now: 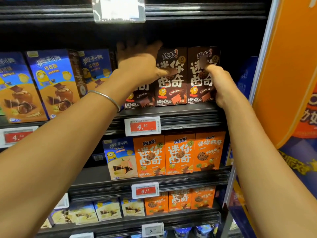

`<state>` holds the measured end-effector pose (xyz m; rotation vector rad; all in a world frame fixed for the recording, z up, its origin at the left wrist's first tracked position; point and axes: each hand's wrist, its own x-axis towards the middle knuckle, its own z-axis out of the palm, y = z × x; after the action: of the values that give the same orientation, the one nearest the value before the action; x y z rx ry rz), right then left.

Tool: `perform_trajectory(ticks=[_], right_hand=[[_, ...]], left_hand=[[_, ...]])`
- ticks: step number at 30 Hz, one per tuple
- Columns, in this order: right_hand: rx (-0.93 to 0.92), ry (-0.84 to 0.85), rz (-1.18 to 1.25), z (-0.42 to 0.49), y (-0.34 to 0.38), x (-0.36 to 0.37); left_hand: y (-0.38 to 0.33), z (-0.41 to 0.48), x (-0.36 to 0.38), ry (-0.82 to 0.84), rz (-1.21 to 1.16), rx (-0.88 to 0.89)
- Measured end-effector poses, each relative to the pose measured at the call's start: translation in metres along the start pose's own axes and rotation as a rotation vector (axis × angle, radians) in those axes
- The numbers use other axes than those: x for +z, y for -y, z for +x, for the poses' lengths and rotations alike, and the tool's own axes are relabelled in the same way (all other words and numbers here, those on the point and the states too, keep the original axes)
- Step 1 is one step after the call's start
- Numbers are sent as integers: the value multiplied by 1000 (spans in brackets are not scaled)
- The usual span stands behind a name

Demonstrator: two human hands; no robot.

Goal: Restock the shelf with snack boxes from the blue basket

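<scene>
Three brown snack boxes stand side by side on the upper shelf (188, 115): a left box (137, 100), a middle box (171, 90) and a right box (199, 93). My left hand (140, 66), with a metal bangle on the wrist, lies blurred over the left box. Its fingers spread upward and its thumb crosses the middle box's front. My right hand (218, 83) grips the right box at its right edge, with the thumb pressed on the front. The blue basket is out of view.
Blue snack boxes (54, 83) fill the same shelf to the left. Orange boxes (179, 155) line the shelf below, under a red price tag (142, 126). An orange and blue display panel (288, 66) stands close on the right. More boxes fill the lower shelves.
</scene>
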<state>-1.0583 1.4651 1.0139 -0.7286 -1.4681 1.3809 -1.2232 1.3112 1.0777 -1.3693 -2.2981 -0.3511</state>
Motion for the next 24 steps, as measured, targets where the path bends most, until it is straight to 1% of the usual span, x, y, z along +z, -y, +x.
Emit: perform_trajectory(ticks=[2,5,7,9,12,14,16,18,21,24], right_hand=[[-4,-18,28,-1,1,0],[-43,-65,54,-4,2,-1],[-54,-62,101,-7,3,-1],[-58,-54,137,-10,4,1],[-47,-60,136,-16,8,3],[-45,-72,132,-20,12,3],[-54,-102,122,-23,17,2],[-99,-146,124,-29,22,4],[-216,-191,72,-39,26,7],[-315,-191,-7,-50,31,8]], left_hand=[[-1,-3,-1,-34,-24,9],[1,-12,-6,-166,-55,3],[4,-16,-7,-241,-79,-23],[6,-19,-7,-205,-97,-43],[8,-21,-9,-110,-20,-14],[9,-22,-14,-76,3,-6],[9,-23,-18,-76,-43,-3],[9,-30,-19,-169,-77,7],[8,-52,-17,-333,-166,15],[9,-77,-11,-414,-308,33]])
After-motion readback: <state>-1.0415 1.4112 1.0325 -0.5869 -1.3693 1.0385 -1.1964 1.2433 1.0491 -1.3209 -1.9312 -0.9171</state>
